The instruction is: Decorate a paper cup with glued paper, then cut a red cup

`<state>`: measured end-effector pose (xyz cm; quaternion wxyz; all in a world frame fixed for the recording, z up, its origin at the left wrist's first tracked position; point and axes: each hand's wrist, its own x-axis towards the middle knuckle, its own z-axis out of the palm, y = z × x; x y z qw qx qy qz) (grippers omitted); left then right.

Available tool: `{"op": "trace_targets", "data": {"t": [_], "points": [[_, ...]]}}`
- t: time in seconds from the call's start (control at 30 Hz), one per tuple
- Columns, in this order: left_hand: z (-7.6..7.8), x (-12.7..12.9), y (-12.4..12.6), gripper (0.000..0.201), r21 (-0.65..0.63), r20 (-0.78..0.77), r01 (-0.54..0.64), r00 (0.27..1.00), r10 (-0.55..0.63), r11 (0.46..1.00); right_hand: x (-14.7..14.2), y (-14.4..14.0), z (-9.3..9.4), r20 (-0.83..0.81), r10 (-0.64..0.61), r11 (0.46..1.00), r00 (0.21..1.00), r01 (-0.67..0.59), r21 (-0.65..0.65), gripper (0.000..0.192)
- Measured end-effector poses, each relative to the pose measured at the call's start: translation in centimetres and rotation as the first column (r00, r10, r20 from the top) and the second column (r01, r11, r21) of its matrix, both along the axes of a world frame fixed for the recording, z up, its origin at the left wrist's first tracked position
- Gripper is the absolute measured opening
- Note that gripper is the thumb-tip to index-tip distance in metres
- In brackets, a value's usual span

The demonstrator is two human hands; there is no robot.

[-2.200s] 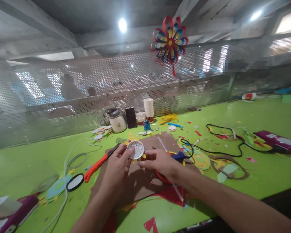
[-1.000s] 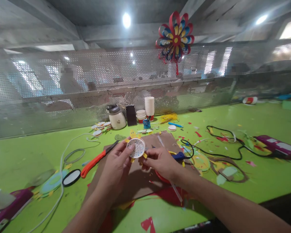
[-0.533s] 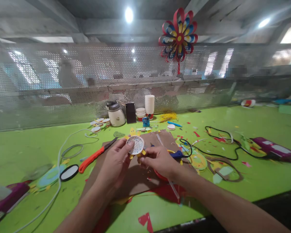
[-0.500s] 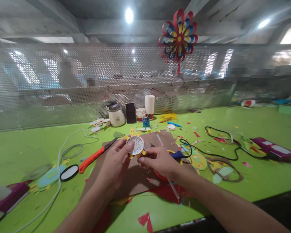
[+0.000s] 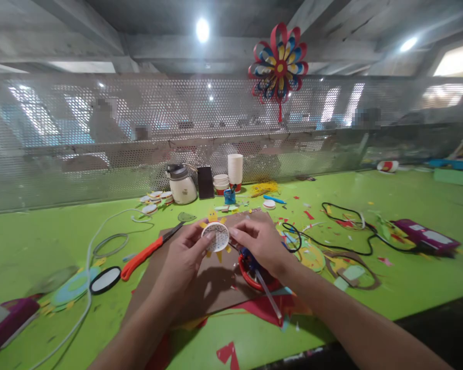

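Between my hands is a small paper turtle (image 5: 217, 240), with a white patterned round body like a paper-cup bottom and yellow head and limbs. My left hand (image 5: 187, 252) is closed on its left side, the thumb lying over the round face. At the right rim, the thumb and fingertips of my right hand (image 5: 260, 244) are pinched together and touch the edge. The turtle is held above a brown cardboard sheet (image 5: 204, 293). Under my right hand lie a red ring-shaped thing (image 5: 247, 275), partly hidden, and a clear thin stick (image 5: 270, 295).
An orange-handled knife (image 5: 144, 258) lies left of the cardboard, near a black-rimmed oval (image 5: 105, 280). Behind stand a jug (image 5: 182, 187), a dark phone (image 5: 206, 183) and stacked paper cups (image 5: 235, 168). Cables and a purple power strip (image 5: 426, 236) lie right, among paper scraps.
My right hand's fingertips have moved up from the turtle's lower right to its right rim. The turtle is tilted a little differently; my left hand still holds it.
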<state>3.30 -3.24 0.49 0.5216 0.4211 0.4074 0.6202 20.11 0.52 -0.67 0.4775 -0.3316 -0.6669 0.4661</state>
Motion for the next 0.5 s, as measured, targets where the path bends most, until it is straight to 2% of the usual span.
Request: {"op": "trace_targets", "data": {"t": [0.2,0.33,0.5], "points": [[0.0,0.4,-0.5,0.049,0.067,-0.196,-0.004,0.981,0.017,0.998,0.1,-0.1,0.5,-0.111,0.039,0.999,0.993,-0.037,0.018,0.023],[0.1,0.9,-0.9,0.034,0.142,-0.319,0.055,0.948,-0.007,0.988,0.3,-0.4,1.1,-0.138,0.051,0.999,0.989,-0.049,0.017,0.02],[-0.2,1.1,-1.1,0.021,0.231,-0.442,0.056,0.896,0.053,0.971,0.6,-0.7,1.6,-0.139,0.035,0.999,0.99,-0.031,0.032,0.014]]}}
